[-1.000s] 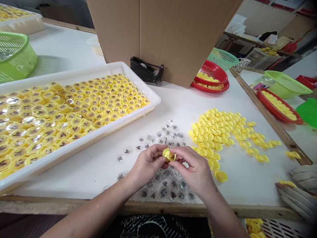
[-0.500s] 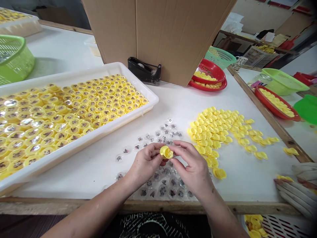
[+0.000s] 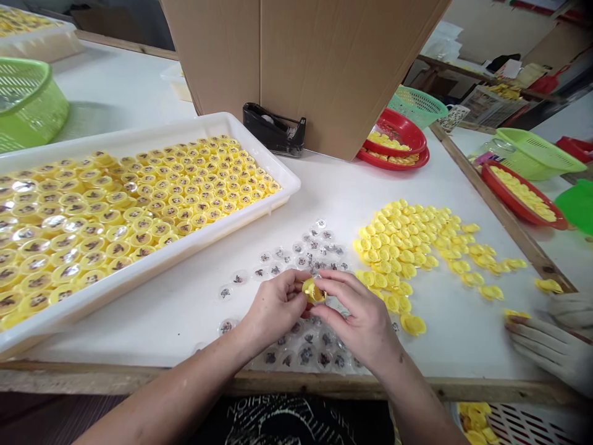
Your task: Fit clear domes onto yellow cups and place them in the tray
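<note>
Between my left hand (image 3: 278,303) and my right hand (image 3: 359,312) is a small round yellow plastic piece (image 3: 309,288), cup-shaped and tilted. My left fingers grip its left side, while my right thumb and fingers pinch its right side; a bit of dark print shows inside it. Under and around both hands lie several clear round discs (image 3: 306,355) with dark printed pictures. To the right is a heap of loose yellow plastic pieces (image 3: 393,241). On the left, a white tray (image 3: 185,262) holds rows of yellow pieces with pictures under shiny round tops.
A cardboard box (image 3: 306,68) stands at the back, with a black tape dispenser (image 3: 274,131) before it. Red plates (image 3: 419,159) of yellow pieces sit beside the box. A co-worker's gloved hands (image 3: 551,349) are at the right edge. A green basket (image 3: 34,111) stands far left.
The yellow piece has turned in my fingers and my right fingers now cover more of its opening. The co-worker's gloved hand has shifted at the right. The whole view has moved slightly.
</note>
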`<state>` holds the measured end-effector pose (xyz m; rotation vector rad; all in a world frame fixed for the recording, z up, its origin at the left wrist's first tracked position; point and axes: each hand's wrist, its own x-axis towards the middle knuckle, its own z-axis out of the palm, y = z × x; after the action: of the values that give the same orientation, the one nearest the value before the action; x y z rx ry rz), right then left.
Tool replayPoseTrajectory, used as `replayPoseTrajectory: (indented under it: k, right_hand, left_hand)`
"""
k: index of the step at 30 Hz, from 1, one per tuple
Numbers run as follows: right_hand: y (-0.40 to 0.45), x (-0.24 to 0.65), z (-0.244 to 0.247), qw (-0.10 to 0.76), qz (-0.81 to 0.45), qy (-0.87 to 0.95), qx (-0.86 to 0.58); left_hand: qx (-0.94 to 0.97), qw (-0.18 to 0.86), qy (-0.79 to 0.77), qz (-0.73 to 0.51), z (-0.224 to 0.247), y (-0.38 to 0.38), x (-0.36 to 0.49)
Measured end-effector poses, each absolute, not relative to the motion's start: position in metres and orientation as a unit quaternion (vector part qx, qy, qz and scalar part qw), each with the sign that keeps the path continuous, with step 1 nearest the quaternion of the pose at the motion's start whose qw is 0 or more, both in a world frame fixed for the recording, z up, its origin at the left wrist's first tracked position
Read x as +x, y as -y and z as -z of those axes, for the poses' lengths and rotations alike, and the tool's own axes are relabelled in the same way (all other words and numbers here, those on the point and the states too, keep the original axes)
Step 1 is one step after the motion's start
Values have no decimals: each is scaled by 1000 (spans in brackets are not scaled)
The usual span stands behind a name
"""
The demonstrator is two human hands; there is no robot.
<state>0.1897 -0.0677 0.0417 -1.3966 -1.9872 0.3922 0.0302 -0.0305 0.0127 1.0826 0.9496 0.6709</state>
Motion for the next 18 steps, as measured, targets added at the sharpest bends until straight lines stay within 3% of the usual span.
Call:
replayPoseTrajectory:
  k: [18]
  right_hand:
    - [68,184,-46,314,-117,765,-550]
  left_hand:
    - [487,709,-407,-308,-18,31,28]
